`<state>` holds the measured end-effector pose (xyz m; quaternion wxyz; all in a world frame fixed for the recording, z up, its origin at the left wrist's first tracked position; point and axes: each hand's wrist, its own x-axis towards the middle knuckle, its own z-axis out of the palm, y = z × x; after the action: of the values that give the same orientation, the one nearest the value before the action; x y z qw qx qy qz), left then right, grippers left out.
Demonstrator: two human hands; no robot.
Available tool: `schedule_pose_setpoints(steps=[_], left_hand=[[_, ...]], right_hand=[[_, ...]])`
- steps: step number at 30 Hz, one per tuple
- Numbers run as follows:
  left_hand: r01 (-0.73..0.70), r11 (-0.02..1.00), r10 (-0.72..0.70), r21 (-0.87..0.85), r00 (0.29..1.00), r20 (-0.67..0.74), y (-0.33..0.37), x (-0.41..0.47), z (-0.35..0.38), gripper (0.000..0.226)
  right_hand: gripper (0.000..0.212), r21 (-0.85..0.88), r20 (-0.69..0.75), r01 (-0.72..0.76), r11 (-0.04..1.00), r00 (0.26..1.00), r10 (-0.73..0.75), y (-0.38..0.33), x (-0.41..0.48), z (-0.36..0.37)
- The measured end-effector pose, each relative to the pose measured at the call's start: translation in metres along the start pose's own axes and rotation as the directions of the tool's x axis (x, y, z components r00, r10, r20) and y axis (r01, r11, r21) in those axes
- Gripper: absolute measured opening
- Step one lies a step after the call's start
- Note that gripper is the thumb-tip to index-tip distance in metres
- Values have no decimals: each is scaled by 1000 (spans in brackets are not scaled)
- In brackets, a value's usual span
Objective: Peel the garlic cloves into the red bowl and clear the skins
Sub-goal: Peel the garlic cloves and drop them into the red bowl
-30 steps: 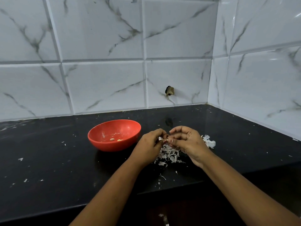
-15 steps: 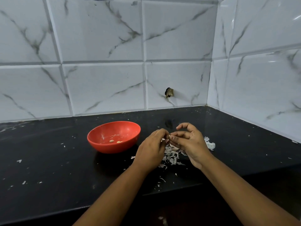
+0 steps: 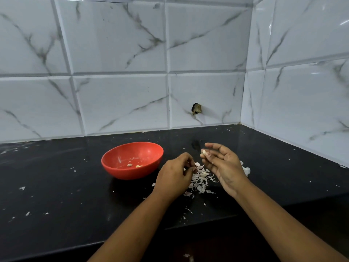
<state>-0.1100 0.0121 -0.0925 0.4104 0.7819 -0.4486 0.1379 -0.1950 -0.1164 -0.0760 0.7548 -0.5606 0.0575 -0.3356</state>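
The red bowl [image 3: 132, 159] stands on the black counter with two peeled cloves [image 3: 134, 165] in its bottom. To its right lies a heap of white garlic skins [image 3: 201, 179]. My right hand [image 3: 223, 167] hovers palm up over the heap and pinches a pale garlic clove [image 3: 204, 152] between thumb and fingertips. My left hand [image 3: 175, 174] is lower, just left of the heap, fingers curled, its fingertips pinching a scrap of skin [image 3: 197, 165].
More garlic pieces [image 3: 245, 169] lie behind my right hand. Skin flakes are scattered over the counter [image 3: 56, 195] and near its front edge. Marble tile walls close the back and right side; a small dark hole [image 3: 196, 108] marks the back wall.
My hands, joined on the clove before, have come apart. The right hand rose and turned palm up with the clove; the left dropped toward the skin heap.
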Motion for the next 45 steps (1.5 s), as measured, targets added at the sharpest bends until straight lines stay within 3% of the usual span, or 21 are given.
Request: schedule_pose_setpoints(steps=[6, 12, 18, 31, 45], left_hand=[[43, 996, -42, 80, 999, -17, 2, 0, -4, 27], [-5, 996, -4, -90, 995, -103, 6, 0, -6, 10], [33, 993, -53, -110, 982, -182, 7, 0, -7, 8], [122, 981, -139, -149, 984, -108, 9, 2, -7, 8], [154, 973, -171, -170, 981, -91, 8, 2, -8, 8]], right_hand=[[17, -90, 23, -13, 996, 1000, 15, 2, -2, 0], [21, -122, 93, -12, 992, 995, 23, 1, -6, 3], [22, -205, 139, 29, 978, 990, 0, 0, -8, 4], [22, -340, 156, 171, 925, 980, -124, 5, -9, 7], [19, -336, 175, 142, 931, 981, -86, 7, -8, 7]])
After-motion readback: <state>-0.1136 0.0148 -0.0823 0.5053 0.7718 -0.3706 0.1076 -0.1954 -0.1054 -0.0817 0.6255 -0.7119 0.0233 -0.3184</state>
